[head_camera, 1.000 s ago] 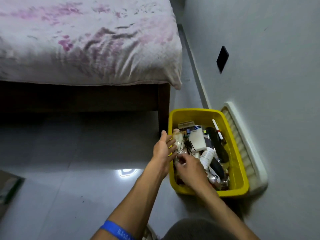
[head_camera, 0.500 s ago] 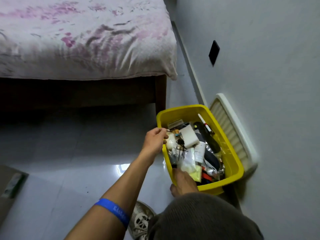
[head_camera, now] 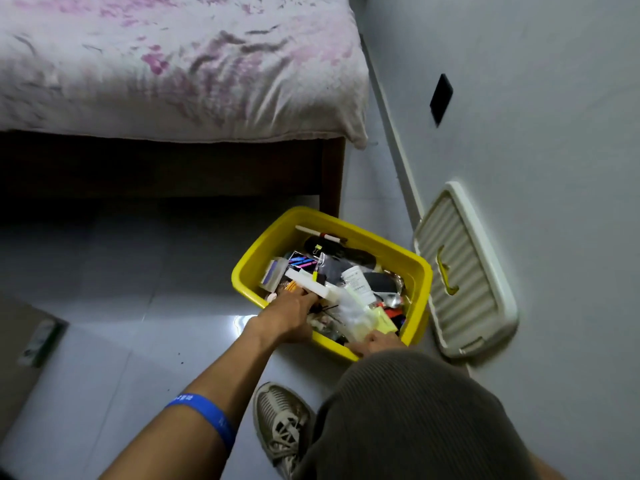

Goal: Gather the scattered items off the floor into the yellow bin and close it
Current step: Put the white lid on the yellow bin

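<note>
A: Locating the bin (head_camera: 420, 271): where does it stand?

B: On the floor (head_camera: 138, 306), open, between the bed (head_camera: 173, 64) and the wall (head_camera: 519, 98). It is full of small items. The left hand (head_camera: 289, 315) grips its near long rim; the right hand (head_camera: 375, 342) is at its near corner.

A: State of the left fingers?

B: Curled over the rim, tips inside the bin, among the contents. Just beyond the fingertips lies a white box (head_camera: 310, 285); past that, a white bottle (head_camera: 358, 284) and a marker (head_camera: 320, 233) along the far wall.

A: State of the right fingers?

B: Only the knuckles show above the knee (head_camera: 398, 410). They appear bent against the rim, beside a yellow packet (head_camera: 386, 322). Whether they clamp the rim or the packet cannot be told.

A: Position of the lid (head_camera: 464, 271)?

B: Off the bin. It leans on the wall, ribbed side out, well to the right of the right fingers, with a yellow latch (head_camera: 445, 271) at its centre.

A: Other items?

B: A blue band (head_camera: 207, 415) circles the left forearm. A shoe (head_camera: 282, 424) rests on the floor below the left wrist. A black plate (head_camera: 440, 98) is fixed to the wall, well above the lid. A cardboard piece (head_camera: 24, 341) lies at the far left.
</note>
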Motion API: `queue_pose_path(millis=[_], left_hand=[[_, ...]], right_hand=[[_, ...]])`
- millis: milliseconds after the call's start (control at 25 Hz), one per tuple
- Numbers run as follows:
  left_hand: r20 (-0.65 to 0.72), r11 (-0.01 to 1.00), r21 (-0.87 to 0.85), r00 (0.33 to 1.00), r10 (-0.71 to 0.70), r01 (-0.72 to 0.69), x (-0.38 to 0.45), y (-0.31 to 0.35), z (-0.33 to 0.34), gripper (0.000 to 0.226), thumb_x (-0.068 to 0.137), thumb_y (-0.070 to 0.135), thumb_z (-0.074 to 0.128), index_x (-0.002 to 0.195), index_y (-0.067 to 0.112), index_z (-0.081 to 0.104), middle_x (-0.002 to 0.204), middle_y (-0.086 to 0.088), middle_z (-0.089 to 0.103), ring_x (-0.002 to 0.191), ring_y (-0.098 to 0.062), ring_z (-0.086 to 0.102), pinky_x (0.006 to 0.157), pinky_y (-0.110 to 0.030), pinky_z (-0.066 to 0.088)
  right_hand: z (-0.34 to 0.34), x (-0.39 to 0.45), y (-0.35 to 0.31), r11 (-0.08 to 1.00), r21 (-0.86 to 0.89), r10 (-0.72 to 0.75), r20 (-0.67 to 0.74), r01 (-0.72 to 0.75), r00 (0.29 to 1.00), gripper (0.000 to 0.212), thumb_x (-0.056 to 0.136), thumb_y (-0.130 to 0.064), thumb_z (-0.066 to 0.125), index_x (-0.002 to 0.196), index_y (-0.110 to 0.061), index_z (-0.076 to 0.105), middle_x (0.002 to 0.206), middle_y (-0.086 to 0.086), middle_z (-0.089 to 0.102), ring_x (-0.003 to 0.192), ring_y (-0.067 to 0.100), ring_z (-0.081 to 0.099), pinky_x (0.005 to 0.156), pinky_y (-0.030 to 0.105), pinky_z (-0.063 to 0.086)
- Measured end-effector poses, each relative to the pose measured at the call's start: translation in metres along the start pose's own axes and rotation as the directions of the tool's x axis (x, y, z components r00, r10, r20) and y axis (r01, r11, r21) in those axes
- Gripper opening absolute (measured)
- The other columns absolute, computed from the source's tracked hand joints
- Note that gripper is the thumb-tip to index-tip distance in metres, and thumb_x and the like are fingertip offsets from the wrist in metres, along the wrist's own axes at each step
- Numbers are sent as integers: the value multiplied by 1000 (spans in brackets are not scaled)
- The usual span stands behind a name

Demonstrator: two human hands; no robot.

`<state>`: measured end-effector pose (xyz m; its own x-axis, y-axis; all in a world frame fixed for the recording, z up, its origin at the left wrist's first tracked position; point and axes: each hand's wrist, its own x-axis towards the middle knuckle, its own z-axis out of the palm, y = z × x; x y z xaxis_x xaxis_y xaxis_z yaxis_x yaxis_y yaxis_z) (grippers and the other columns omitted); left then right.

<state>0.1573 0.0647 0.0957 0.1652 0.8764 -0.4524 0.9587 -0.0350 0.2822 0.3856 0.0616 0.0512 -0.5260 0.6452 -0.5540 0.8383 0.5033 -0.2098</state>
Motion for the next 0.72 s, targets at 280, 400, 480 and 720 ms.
queue_pose_path(millis=[280, 400, 480, 720], left_hand=[[-189, 994, 74, 980, -59, 74, 11, -22, 1, 76, 82, 42, 70, 147, 28, 34, 145, -6, 41, 129, -29, 40, 104, -40, 40], [-210, 991, 124, 978, -17, 44, 14, -23, 5, 69, 87, 49, 64, 146, 30, 33, 144, -2, 44, 128, -26, 42, 99, -41, 45], [-191, 989, 139, 982, -15, 42, 13, -25, 5, 66, 88, 50, 62, 145, 30, 34, 142, -2, 46, 127, -25, 44, 98, -40, 46], [-168, 965, 248, 985, -49, 90, 3, -13, 2, 47, 96, 45, 50, 136, 22, 41, 135, -4, 53, 119, -26, 53, 91, -37, 45]], right_hand=[[-66, 16, 18, 991, -129, -21, -468, -45, 883, 45, 89, -42, 60, 132, -31, 54, 139, -1, 54, 134, 28, 37, 110, 44, 24], [-93, 0, 51, 902, 44, 330, -710, -429, 622, 56, 86, -36, 58, 138, -17, 48, 150, 12, 40, 139, 38, 33, 111, 54, 22], [-93, -17, 75, 774, 178, 568, -620, -608, 542, 66, 86, -31, 54, 146, -12, 34, 156, 21, 26, 139, 42, 27, 110, 54, 24], [-90, -34, 85, 662, 379, 730, -519, -646, 444, 49, 86, -17, 56, 133, -10, 42, 123, 13, 59, 111, 33, 46, 89, 41, 36]])
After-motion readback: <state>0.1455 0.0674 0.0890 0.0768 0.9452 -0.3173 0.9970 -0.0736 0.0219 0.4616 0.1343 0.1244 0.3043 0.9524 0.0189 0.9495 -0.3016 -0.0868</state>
